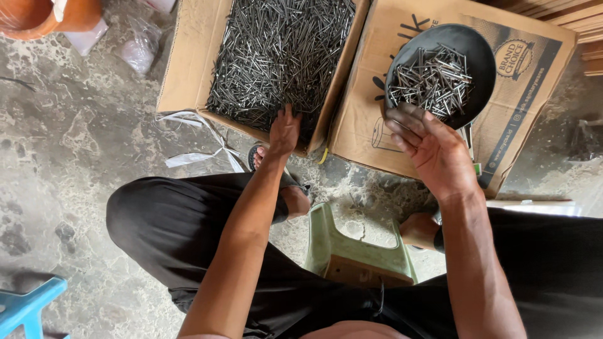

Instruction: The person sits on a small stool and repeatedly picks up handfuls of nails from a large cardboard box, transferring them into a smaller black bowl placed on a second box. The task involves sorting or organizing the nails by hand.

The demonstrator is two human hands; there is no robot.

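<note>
Head view, looking down on a seated person. The nails (276, 56), dark and slender, fill an open cardboard box (188, 63) at upper centre of the frame. The left hand (284, 133) reaches over the box's near edge, its fingers (281, 119) dipped among the nails; whether they are closed on any cannot be told, since the tips are buried. At upper right, a round black pan (480, 56) resting on a closed, printed cardboard carton (534, 69) carries a modest heap of nails (430, 81). The right hand (433, 147) grips the pan's near rim, fingers (408, 129) curled over the edge.

Judged from how things lie, the pan is only partly loaded, with much of its dark floor bare, while the box remains nearly full; most of the stock is thus unmoved.

Surroundings: a pale green plastic stool (352, 251) beneath the person at lower centre, black trousers (169, 220), a sandalled foot (289, 188) on the mottled concrete floor (75, 157), white strapping tape (195, 157) left of the box, a blue stool corner (28, 307) at lower left, and an orange vessel (38, 16) at upper left.
</note>
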